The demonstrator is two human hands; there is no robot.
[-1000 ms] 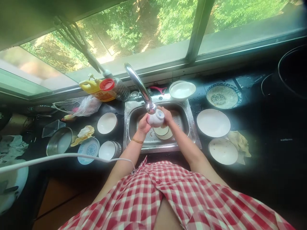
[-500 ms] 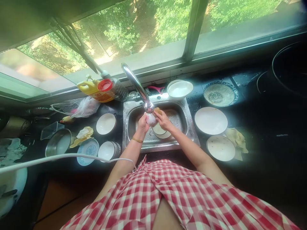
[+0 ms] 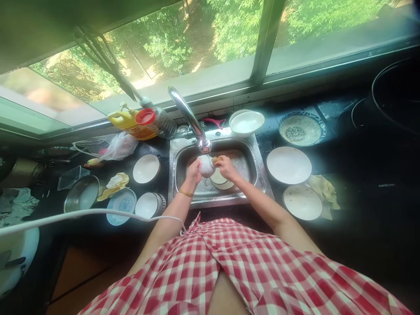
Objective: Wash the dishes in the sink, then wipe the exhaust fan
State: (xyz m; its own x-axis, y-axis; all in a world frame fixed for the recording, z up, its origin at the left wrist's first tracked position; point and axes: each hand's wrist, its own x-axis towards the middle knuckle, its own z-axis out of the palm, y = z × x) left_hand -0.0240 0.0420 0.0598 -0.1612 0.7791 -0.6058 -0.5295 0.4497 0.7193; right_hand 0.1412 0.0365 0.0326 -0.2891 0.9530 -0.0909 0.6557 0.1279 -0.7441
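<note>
A small white bowl (image 3: 206,167) is gripped at its left side by my left hand (image 3: 194,172), just below the faucet's spout. My right hand (image 3: 227,168) is closed on a yellow-brown scrubbing pad (image 3: 215,160), held at the bowl's right edge. Whether the pad is sponge or loofah I cannot tell. Both hands are over the steel sink (image 3: 264,186). Beneath them, pale dishes (image 3: 218,177) rest one on another on the sink's bottom, partly hidden by the bowl and my right hand. The chrome faucet (image 3: 187,111) arches over from the back rim.
Left of the sink are a white bowl (image 3: 146,169), stacked bowls (image 3: 146,205), a blue-patterned dish (image 3: 121,206) and a metal pot (image 3: 82,194). Behind stands a yellow jug (image 3: 131,124). Several plates (image 3: 288,165) and a cloth (image 3: 323,192) lie right. A white cable (image 3: 98,213) crosses the left.
The bowl has turned in my left hand, showing more of its white surface. My right hand and the pad have shifted slightly right and down.
</note>
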